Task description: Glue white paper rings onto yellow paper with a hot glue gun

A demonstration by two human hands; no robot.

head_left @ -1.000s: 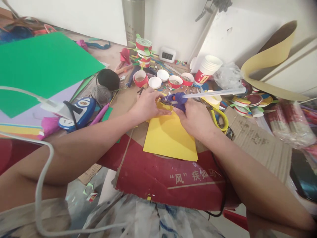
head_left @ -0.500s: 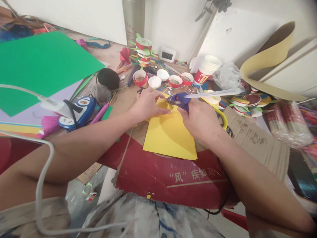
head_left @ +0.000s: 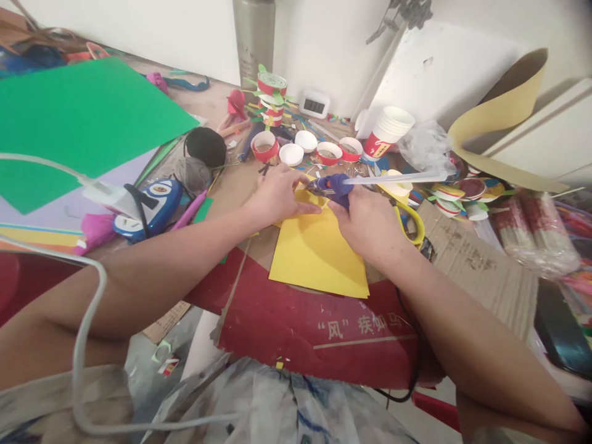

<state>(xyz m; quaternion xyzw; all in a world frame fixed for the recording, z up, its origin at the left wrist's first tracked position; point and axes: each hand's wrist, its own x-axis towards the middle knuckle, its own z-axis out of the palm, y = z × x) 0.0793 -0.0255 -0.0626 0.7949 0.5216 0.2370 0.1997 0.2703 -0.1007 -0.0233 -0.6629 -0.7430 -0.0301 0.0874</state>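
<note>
My right hand is wrapped round a blue hot glue gun, with a long clear glue stick sticking out of its back. The gun's nozzle points left, close to the fingers of my left hand. Between that hand's thumb and forefinger is a curled piece of yellow paper, partly hidden by the fingers and the gun. Under both hands lie yellow sheets on a red and brown cardboard.
Cut cup rings and stacked paper cups stand behind my hands. Yellow-handled scissors lie by my right wrist. A green sheet and a blue power strip are on the left, corrugated cardboard on the right.
The view has shifted slightly. The gun stays at my left fingers, and the curled yellow piece looks a little lower and more covered by it. Both hands keep their holds.
</note>
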